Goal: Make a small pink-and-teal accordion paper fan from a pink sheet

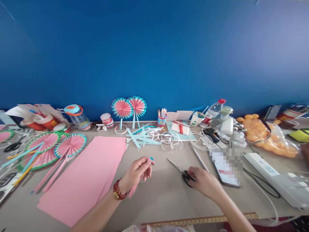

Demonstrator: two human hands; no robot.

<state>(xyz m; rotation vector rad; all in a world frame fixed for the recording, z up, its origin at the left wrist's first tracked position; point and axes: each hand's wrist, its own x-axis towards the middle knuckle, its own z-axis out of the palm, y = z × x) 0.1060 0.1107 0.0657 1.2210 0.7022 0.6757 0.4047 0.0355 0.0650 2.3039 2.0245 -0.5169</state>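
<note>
Between the thumb and fingers of my left hand [141, 169] is a folded pink paper strip [132, 192] with a blue end showing above the fingertips. My right hand [204, 182] has its fingers closed on the black handles of the scissors [178, 168], whose blades point up and left, close to the tabletop. Left of my left hand lies a stack of pink paper sheets [84, 177]. Beyond both hands spreads a pile of light blue paper strips [142, 135]. A pale thin stick [201, 159] rests just past my right hand.
Pleated pink paper fans [70, 145] lie at the left; two more fans [137, 107] lean on the blue wall. A phone [225, 170] and a white power strip [265, 170] with cables sit at the right. Behind are a plastic bottle [213, 112] and a bag of orange balls [267, 137].
</note>
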